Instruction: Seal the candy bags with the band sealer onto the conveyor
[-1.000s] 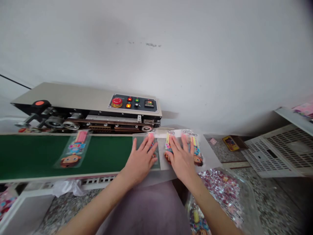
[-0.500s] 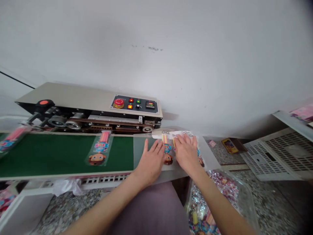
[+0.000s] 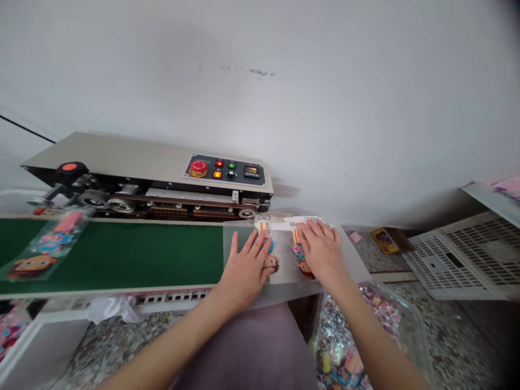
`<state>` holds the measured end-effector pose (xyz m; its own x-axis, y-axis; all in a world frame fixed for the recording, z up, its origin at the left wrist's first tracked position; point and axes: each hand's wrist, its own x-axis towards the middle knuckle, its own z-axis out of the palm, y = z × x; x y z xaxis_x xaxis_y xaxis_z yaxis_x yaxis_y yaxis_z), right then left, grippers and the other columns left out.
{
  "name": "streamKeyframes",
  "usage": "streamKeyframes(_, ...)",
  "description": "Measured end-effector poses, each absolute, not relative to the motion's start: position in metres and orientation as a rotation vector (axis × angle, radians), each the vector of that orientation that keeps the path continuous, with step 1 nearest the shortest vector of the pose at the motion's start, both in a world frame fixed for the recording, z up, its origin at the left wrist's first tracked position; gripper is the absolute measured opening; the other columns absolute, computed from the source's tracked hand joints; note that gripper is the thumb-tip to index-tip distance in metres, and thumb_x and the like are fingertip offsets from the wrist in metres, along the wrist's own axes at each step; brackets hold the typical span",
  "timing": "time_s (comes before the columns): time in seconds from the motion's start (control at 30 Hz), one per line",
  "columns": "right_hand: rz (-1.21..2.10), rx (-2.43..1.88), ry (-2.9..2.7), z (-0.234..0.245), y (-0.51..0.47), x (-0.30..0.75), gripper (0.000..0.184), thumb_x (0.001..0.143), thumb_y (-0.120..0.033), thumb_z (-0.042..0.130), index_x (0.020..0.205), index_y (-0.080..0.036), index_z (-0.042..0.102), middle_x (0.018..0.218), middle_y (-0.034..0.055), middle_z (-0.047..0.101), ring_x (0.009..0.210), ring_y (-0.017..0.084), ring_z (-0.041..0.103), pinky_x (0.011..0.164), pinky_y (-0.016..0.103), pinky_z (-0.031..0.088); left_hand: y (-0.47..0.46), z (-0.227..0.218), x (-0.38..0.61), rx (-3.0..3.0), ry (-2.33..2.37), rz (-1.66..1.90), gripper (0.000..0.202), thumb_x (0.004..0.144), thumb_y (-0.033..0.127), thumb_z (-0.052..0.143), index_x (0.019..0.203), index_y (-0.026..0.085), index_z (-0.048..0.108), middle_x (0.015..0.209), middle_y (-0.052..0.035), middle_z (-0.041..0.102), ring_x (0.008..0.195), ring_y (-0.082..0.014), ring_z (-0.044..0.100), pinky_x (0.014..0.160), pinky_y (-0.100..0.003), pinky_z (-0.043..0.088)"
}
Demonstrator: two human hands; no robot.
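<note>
My left hand lies flat with its fingers spread, its fingertips on a clear packet that holds a cartoon-head figure and pink-and-yellow sticks. To the right, my right hand also lies open, palm down, its fingers on a similar packet and partly hiding it. Both packets rest on a translucent sheet beside the right end of a green conveyor belt. Another packet, with pink sticks, lies slanted at the belt's left.
A band sealing machine with lit buttons and a red stop knob stands behind the belt against the wall. Below right, a clear bin holds many packets. A perforated plastic crate and a small yellow box are farther right.
The packet on the belt has travelled left, and the one ahead of it is mostly gone from view. The packet under my left hand has shifted left. More of the right packet shows.
</note>
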<state>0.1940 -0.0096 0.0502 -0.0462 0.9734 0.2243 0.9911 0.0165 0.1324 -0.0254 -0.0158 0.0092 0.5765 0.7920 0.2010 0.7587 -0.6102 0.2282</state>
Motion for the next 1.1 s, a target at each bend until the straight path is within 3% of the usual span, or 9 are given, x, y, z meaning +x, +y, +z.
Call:
streamKeyframes(0.17, -0.411, -2.154, -2.175, 0.034, -0.026, 0.190, 0.044, 0.101, -0.035, 0.041, 0.141, -0.024, 0.054, 0.153, 0.0095, 0.048, 0.141, 0.035, 0.037, 0.113, 0.061, 0.023, -0.011, 0.014, -0.070, 2.717, 1.397, 0.363, 0.052, 0.104, 0.046, 0.032, 0.149, 0.022, 0.046, 0.157, -0.0104, 0.043, 0.147, -0.0310, 0.035, 0.119, -0.068, 0.009)
streamKeyframes(0.37, -0.310, -2.055, -2.099, 0.022, -0.022, 0.139, 0.048, 0.101, -0.039, 0.041, 0.145, -0.022, 0.050, 0.148, 0.0120, 0.054, 0.137, 0.034, 0.042, 0.114, 0.059, 0.021, -0.010, 0.042, -0.071, 2.686, 1.578, 0.360, 0.050, 0.105, 0.036, 0.030, 0.141, 0.012, 0.055, 0.155, -0.0158, 0.043, 0.146, -0.0353, 0.035, 0.118, -0.070, 0.013)
streamKeyframes(0.47, -0.251, -2.036, -2.066, 0.032, -0.016, 0.129, 0.042, 0.102, -0.035, 0.039, 0.138, -0.022, 0.057, 0.142, 0.0129, 0.059, 0.129, 0.033, 0.048, 0.111, 0.057, 0.026, -0.016, 0.048, -0.041, 2.682, 1.376, 0.334, 0.048, 0.104, 0.027, 0.030, 0.144, 0.012, 0.051, 0.155, -0.0138, 0.044, 0.146, -0.0297, 0.037, 0.121, -0.065, 0.015)
streamKeyframes(0.53, -0.162, -1.981, -2.089, 0.041, -0.007, 0.133, 0.039, 0.101, -0.027, 0.038, 0.129, -0.021, 0.063, 0.133, 0.0112, 0.065, 0.120, 0.030, 0.052, 0.107, 0.049, 0.034, -0.021, 0.045, -0.020, 2.680, 1.290, 0.326, 0.049, 0.103, 0.025, 0.031, 0.148, 0.010, 0.046, 0.157, -0.0151, 0.040, 0.147, -0.0298, 0.035, 0.120, -0.065, 0.018)
streamKeyframes(0.7, 0.132, -1.826, -2.126, 0.052, 0.032, 0.147, 0.045, 0.091, -0.006, 0.037, 0.118, -0.020, 0.070, 0.115, 0.0071, 0.068, 0.108, 0.022, 0.055, 0.094, 0.031, 0.043, -0.026, 0.032, 0.009, 2.661, 1.252, 0.332, 0.051, 0.105, 0.040, 0.033, 0.148, 0.014, 0.046, 0.160, -0.0157, 0.033, 0.151, -0.0310, 0.027, 0.117, -0.069, 0.022)
streamKeyframes(0.9, 0.197, -1.840, -2.100, 0.045, 0.048, 0.147, 0.039, 0.084, -0.002, 0.042, 0.094, -0.021, 0.075, 0.100, 0.0051, 0.068, 0.102, 0.021, 0.056, 0.087, 0.030, 0.044, -0.024, 0.022, 0.006, 2.687, 1.282, 0.375, 0.051, 0.105, 0.040, 0.036, 0.150, 0.018, 0.042, 0.161, -0.0142, 0.031, 0.152, -0.0296, 0.024, 0.117, -0.071, 0.020)
streamKeyframes(1.1, 0.204, -1.839, -2.116, 0.050, 0.040, 0.146, 0.038, 0.082, -0.002, 0.044, 0.095, -0.021, 0.074, 0.103, 0.0061, 0.067, 0.103, 0.021, 0.055, 0.090, 0.031, 0.044, -0.027, 0.029, 0.007, 2.668, 1.293, 0.312, 0.051, 0.104, 0.035, 0.035, 0.152, 0.016, 0.040, 0.164, -0.0150, 0.025, 0.152, -0.0317, 0.023, 0.116, -0.072, 0.019)
